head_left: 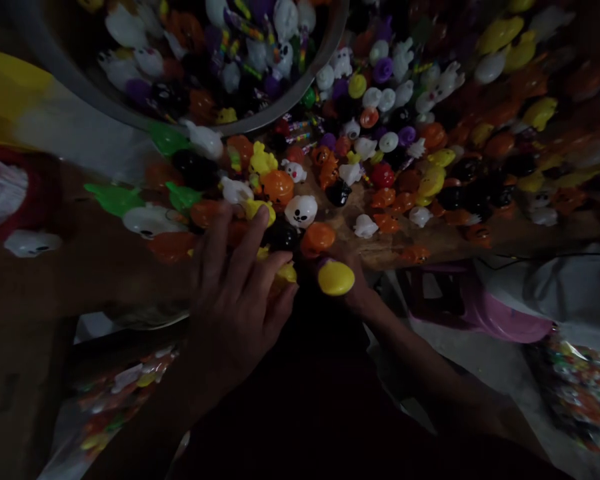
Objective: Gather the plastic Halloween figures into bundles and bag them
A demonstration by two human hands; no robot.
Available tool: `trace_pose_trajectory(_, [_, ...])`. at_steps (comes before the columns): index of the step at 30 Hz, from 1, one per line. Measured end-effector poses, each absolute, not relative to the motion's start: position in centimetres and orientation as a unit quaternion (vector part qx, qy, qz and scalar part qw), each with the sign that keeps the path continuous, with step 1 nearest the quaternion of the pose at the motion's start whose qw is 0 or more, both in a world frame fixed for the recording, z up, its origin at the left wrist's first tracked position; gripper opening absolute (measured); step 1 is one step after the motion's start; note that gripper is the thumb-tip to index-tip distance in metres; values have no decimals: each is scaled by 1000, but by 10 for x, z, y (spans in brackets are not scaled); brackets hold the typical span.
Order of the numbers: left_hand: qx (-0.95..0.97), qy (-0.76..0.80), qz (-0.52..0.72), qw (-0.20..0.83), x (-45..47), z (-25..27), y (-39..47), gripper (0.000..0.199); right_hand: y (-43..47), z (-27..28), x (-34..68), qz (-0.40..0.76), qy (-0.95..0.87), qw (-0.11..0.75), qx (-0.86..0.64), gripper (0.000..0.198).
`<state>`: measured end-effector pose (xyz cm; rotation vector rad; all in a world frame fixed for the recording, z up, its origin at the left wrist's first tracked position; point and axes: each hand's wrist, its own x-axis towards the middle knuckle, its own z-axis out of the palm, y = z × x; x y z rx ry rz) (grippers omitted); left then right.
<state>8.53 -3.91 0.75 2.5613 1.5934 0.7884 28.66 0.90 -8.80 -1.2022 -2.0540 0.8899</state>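
A: Head view: how does my left hand [233, 293] look?
B: I have its fingers spread, thumb and forefinger curved around a small glossy yellow plastic piece [286, 273]. From here I cannot tell whether they pinch it.
A: And my right hand [359, 285]?
B: It sits in shadow just behind a smooth yellow oval plastic piece [336, 278]. Its fingers are mostly hidden, so I cannot tell if they grip that.
A: What do I have around them?
B: A round orange plastic piece [318, 239] and a round white plastic piece with a black-eyed face [301, 211] lie near the front of the brown wooden tabletop [349, 223]. Beyond, I see a wide grey metal bowl [267, 119] full of coloured plastic toys [283, 60]. At right, a pink plastic stool [505, 317] shows below the tabletop's edge.
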Motion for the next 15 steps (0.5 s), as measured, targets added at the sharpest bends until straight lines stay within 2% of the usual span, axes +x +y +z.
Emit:
trace_pose_trajectory(5, [789, 503, 347, 64, 90, 8, -39, 40, 8, -84, 279, 305, -805, 293, -417, 22])
trace_pose_trajectory(8, [758, 516, 395, 57, 85, 13, -40, 41, 10, -82, 282, 338, -792, 277, -425, 21])
trace_pose_trajectory(11, [760, 528, 377, 35, 75, 24, -34, 35, 10, -73, 295, 382, -776, 259, -430, 24])
trace_pose_trajectory(15, [824, 475, 308, 1, 73, 45, -17, 27, 9, -55, 320, 320, -726, 208, -572, 25])
